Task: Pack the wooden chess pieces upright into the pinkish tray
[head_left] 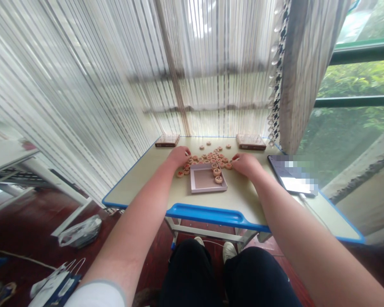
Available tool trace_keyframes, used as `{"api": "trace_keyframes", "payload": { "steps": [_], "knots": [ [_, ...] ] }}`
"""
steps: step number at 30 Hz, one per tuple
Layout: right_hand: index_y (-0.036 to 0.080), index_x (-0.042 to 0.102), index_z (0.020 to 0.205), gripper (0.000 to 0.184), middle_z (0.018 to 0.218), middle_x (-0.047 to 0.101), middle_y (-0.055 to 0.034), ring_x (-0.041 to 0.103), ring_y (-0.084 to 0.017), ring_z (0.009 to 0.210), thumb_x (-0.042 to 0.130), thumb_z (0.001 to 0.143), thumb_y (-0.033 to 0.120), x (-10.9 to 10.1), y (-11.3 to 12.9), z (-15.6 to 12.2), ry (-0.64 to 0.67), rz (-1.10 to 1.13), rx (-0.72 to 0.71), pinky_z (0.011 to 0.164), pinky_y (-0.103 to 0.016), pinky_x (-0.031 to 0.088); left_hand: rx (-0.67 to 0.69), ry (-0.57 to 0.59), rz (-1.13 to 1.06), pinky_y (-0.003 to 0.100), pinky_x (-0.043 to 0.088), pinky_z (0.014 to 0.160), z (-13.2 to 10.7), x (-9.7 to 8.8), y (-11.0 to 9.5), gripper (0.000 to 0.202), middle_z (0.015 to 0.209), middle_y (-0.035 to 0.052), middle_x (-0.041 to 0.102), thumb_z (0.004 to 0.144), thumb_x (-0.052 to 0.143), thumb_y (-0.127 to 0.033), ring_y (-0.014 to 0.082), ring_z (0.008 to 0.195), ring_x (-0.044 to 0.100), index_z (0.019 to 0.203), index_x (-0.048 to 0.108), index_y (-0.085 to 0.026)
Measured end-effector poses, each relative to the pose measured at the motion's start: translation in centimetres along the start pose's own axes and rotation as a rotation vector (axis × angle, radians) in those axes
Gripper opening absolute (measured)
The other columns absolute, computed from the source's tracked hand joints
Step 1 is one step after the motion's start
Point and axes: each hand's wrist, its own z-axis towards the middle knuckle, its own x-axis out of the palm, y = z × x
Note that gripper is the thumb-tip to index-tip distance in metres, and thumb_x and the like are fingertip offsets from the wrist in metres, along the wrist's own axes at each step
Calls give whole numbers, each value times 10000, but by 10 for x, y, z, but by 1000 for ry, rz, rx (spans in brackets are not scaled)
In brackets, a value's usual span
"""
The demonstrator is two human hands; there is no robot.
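Note:
Several round wooden chess pieces (211,157) lie scattered on the beige table (147,179) with a blue rim. A shallow pink box tray (202,182) sits in front of them and holds two pieces (218,175). My left hand (178,155) rests at the left edge of the pile, fingers curled down onto the pieces. My right hand (245,164) lies at the right edge of the pile, fingers bent toward a piece (228,166). What either hand holds is hidden.
Two flat wooden boxes stand at the back of the table, one at the left (167,140) and one at the right (251,142). A phone (291,175) lies at the right. Striped curtains hang behind. Bags (80,232) lie on the floor at the left.

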Motion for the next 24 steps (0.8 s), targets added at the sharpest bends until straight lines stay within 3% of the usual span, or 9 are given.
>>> {"api": "trace_keyframes", "payload": {
  "steps": [5,9,15,19,24],
  "knots": [
    [164,704,915,295,935,694,-108,619,-241,873,505,712,244,-2,-9,4,-55,164,7,701,-275,436,-25,-54,-58,263,481,792,-2,-4,-4,196,857,50,690,754,557,-221,150,749,633,911,660,-166],
    [163,697,944,311,923,697,-98,623,-220,845,505,733,285,-2,-8,3,-89,203,-16,695,-263,433,3,-151,-15,284,461,853,-1,-2,-4,257,927,67,681,783,498,-196,170,868,617,982,657,-165],
    [179,705,827,259,807,696,-90,616,-218,755,557,689,340,2,-4,0,-61,48,-65,637,-277,428,50,6,108,317,444,865,0,4,1,310,984,102,677,726,513,-100,210,938,604,958,698,-188],
    [166,692,803,284,796,687,-104,609,-225,754,545,693,382,2,-6,1,-90,-11,-57,617,-282,420,57,-11,99,317,458,837,0,4,0,270,954,104,683,716,543,-140,211,898,611,935,699,-174],
    [193,690,902,273,853,693,-70,605,-191,768,538,689,271,1,-3,-1,-74,85,-133,628,-250,414,44,-30,95,284,457,841,0,5,2,256,939,85,684,712,516,-107,195,912,605,877,700,-174]
  ]
}}
